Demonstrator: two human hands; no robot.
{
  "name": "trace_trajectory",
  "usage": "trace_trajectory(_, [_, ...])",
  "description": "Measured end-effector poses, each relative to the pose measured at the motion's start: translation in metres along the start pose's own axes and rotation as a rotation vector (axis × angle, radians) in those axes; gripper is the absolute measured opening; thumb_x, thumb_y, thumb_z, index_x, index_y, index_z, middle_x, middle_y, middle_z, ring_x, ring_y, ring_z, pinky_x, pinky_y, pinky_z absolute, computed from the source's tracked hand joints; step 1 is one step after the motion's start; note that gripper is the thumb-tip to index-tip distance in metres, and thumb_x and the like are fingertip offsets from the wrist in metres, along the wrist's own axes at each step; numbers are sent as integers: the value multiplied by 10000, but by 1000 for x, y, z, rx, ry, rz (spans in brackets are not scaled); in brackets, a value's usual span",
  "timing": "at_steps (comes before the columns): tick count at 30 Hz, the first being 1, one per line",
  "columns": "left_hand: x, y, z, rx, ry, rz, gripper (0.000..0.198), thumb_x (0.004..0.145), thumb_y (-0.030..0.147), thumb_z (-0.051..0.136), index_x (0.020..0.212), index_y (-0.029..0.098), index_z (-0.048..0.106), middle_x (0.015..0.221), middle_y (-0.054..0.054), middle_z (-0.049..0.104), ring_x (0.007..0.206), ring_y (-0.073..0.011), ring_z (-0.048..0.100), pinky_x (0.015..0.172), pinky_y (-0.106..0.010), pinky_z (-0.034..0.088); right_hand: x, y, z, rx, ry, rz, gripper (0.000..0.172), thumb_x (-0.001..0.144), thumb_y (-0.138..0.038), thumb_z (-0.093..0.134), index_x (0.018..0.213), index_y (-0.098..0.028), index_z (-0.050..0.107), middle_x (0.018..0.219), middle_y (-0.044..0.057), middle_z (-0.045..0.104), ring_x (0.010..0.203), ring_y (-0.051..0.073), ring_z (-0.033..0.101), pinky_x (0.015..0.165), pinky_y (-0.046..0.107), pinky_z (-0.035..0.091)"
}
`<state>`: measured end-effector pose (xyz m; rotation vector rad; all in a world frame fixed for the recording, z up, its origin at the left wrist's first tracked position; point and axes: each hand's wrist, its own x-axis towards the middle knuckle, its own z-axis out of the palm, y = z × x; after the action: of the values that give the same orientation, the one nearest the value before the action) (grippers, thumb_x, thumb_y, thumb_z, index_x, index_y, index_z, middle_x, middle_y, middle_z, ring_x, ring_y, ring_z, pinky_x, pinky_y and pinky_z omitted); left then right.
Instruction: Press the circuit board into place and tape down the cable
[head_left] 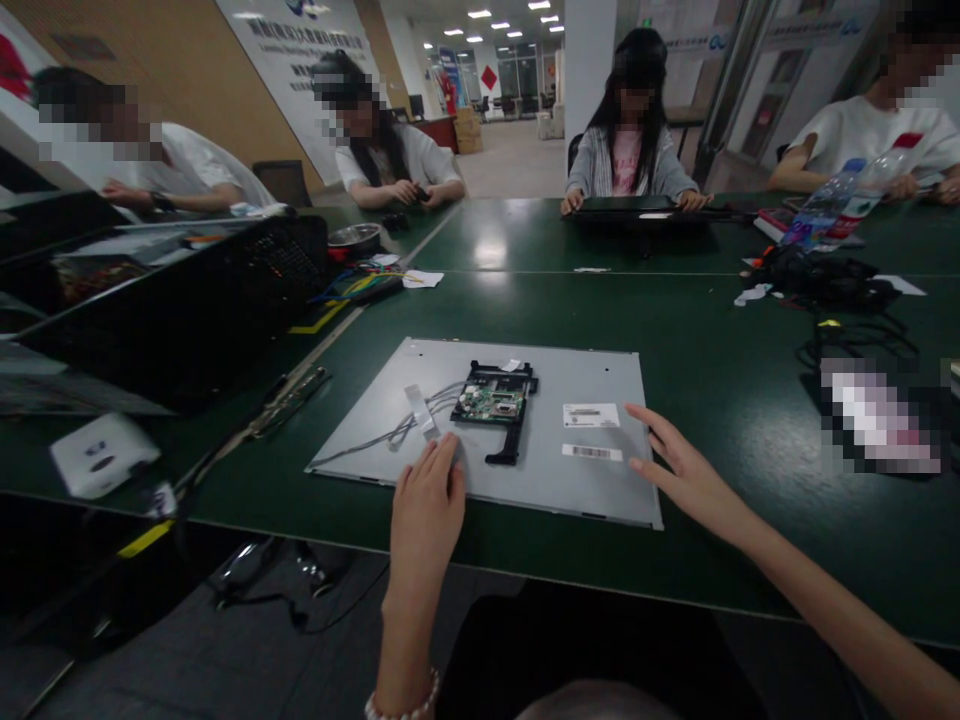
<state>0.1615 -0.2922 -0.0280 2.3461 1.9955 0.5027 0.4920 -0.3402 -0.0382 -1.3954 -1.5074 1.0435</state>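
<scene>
A flat grey metal panel (585,376) lies on the green table. Near its middle sits a green circuit board (491,400) in a black bracket (511,440). Grey cables (375,438) run from the board to the panel's left corner, under a piece of clear tape (420,410). Two white labels, one of them with a barcode (592,453), are on the right part. My left hand (433,495) rests at the panel's front edge, fingers together, what is under them hidden. My right hand (679,460) is at the right edge, fingers apart, holding nothing.
On the left stand a large black case (225,290) and a white device (103,455). Wires (352,290) lie behind the panel. Bottles (825,205), black cables (832,280) and a blurred pink item (881,415) are at the right. Several people sit across the table.
</scene>
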Motion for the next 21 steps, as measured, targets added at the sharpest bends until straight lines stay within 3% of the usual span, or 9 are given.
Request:
trace_trajectory(6, [10, -6, -4, 49, 7, -67, 426, 994, 280, 353, 1373, 172, 513, 1443, -123, 527, 1377, -279, 429, 1116, -525, 317, 13, -17, 14, -27, -48, -64, 621, 907, -400, 568, 1480, -354, 332, 1558, 65, 335, 1385, 312, 416, 1122, 541, 375])
trace_trajectory(13, [26, -23, -5, 34, -3, -149, 458, 1013, 325, 295, 1387, 165, 507, 1478, -140, 484, 1403, -300, 388, 1122, -601, 271, 34, -28, 32, -130, -84, -173, 618, 892, -370, 578, 1468, -312, 362, 1508, 82, 399, 1406, 298, 364, 1168, 528, 285])
trace_trajectory(16, [32, -33, -4, 3, -8, -170, 455, 1013, 338, 307, 1380, 172, 518, 1478, -147, 482, 1415, -304, 368, 1130, -629, 234, 44, -26, 41, -42, -109, -136, 632, 901, -389, 568, 1483, -297, 340, 1527, 90, 374, 1400, 288, 383, 1153, 504, 324])
trace_trajectory(19, [34, -34, -20, -94, 11, -169, 444, 1008, 356, 338, 1361, 174, 537, 1411, -140, 553, 1366, -288, 439, 1130, -552, 305, 48, -33, 38, 63, -141, -64, 666, 900, -442, 573, 1499, -300, 319, 1571, 85, 323, 1417, 293, 369, 1138, 503, 353])
trace_trajectory(21, [33, -30, -41, -161, 100, -105, 436, 1013, 374, 351, 1359, 185, 534, 1356, -112, 596, 1279, -252, 526, 1084, -442, 410, 44, -47, 23, 92, -145, -53, 676, 896, -482, 583, 1502, -344, 317, 1585, 51, 321, 1438, 299, 338, 1149, 528, 331])
